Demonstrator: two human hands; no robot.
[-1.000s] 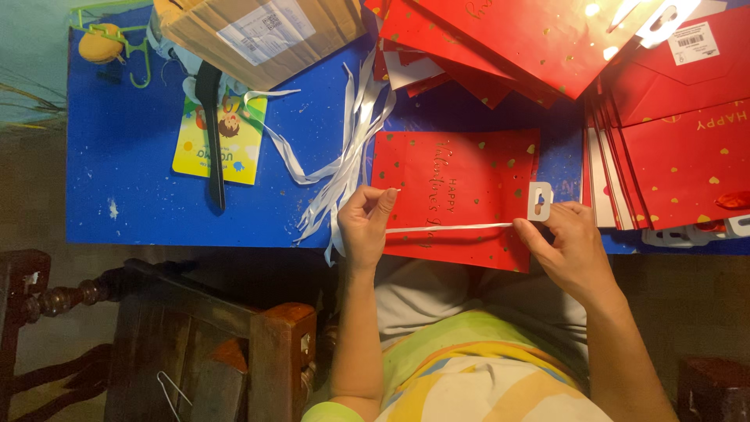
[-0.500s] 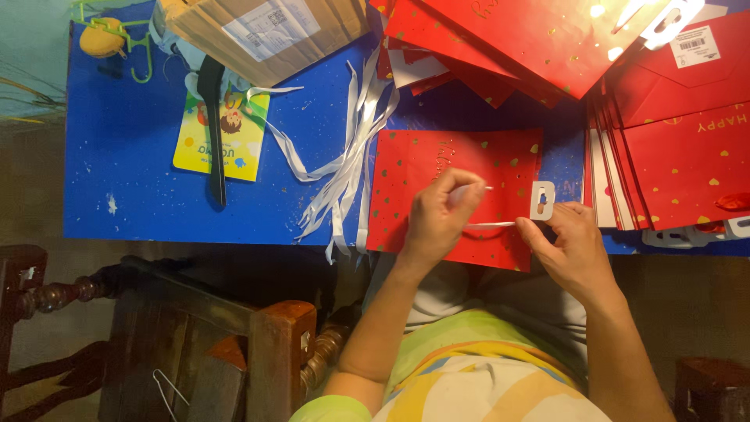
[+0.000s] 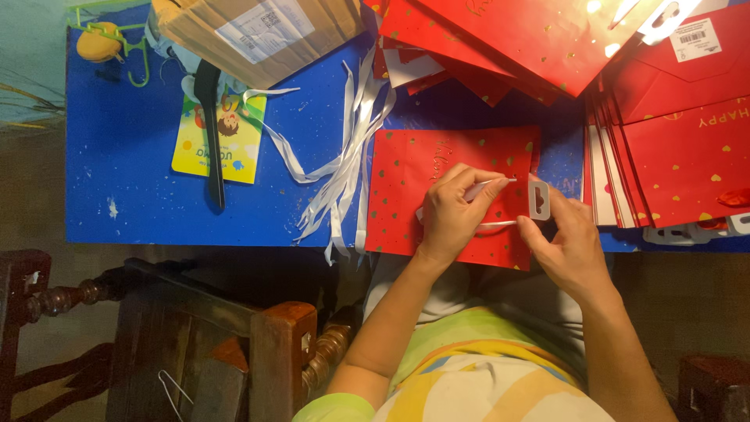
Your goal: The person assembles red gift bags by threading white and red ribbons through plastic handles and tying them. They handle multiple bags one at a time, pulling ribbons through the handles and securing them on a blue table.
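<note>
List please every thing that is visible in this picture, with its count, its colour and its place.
table: one, blue, across the top
flat bag: one, red with gold hearts, under the hands
ribbon strip: one, white, in the left hand
plastic tag: one, clear, at the right hand
ribbons: a bundle, white, left of the flat bag
bag stacks: many, red, top and right
box: one, brown, top
card: one, yellow, left
chair: one, dark wood, lower left
left hand: one
right hand: one
</note>
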